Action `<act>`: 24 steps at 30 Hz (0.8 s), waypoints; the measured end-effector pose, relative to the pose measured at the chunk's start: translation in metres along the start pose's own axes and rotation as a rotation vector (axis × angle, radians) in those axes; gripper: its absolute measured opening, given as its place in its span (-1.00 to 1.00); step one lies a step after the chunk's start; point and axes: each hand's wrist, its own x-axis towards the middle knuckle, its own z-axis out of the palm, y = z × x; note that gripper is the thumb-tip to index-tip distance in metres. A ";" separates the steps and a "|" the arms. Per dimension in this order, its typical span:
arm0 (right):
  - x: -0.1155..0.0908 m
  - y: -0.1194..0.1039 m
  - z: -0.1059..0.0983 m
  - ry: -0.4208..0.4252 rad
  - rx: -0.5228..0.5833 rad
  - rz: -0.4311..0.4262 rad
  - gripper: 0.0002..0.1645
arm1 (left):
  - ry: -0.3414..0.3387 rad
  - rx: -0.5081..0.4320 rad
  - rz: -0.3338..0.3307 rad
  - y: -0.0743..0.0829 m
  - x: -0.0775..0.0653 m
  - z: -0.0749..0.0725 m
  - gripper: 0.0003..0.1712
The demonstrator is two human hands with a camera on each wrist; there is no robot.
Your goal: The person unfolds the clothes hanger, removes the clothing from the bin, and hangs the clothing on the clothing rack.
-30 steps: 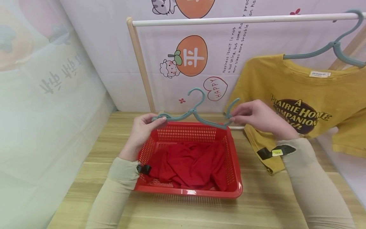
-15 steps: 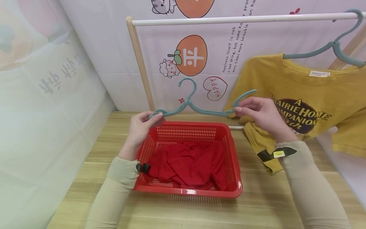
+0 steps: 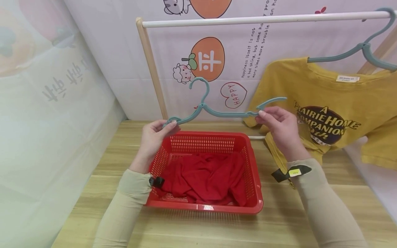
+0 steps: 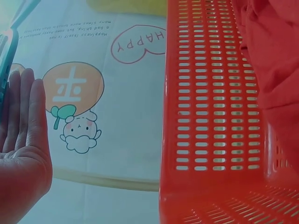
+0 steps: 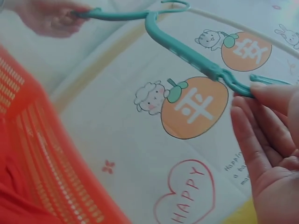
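Note:
A teal folding hanger [image 3: 224, 113] is held up above the back rim of the red basket [image 3: 201, 207], its hook pointing up. At its left end my left hand [image 3: 153, 137] pinches the arm between thumb and fingers. My right hand [image 3: 280, 125] pinches the other end, where a hinged tip piece sticks up and out to the right. In the right wrist view the thumb presses on that end of the hanger [image 5: 187, 53]. A crumpled red cloth [image 3: 207, 179] lies inside the basket.
A yellow T-shirt [image 3: 335, 100] hangs from another teal hanger [image 3: 338, 57] at the right. Behind the basket stands a rack with a white rail [image 3: 235, 22] and wooden posts. All stand on a wooden table [image 3: 102, 186].
My right hand has moved right and turned, and the hanger's right arm has swung up and outward, its tip piece tilting outward too. The hook has shifted up and left. My left hand stays nearly still.

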 end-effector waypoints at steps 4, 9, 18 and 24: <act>-0.002 0.007 0.007 0.041 0.201 -0.006 -0.96 | -0.004 -0.035 0.003 -0.002 0.000 0.003 -0.89; -0.003 0.013 0.011 0.077 0.320 0.033 -0.97 | -0.004 -0.057 0.023 -0.003 0.001 0.006 -0.89; -0.005 0.020 0.017 0.048 0.354 0.060 -0.96 | 0.012 -0.078 0.043 -0.003 0.002 0.006 -0.89; -0.005 0.022 0.017 0.034 0.317 0.075 -0.91 | 0.010 -0.101 0.051 -0.002 0.002 0.002 -0.94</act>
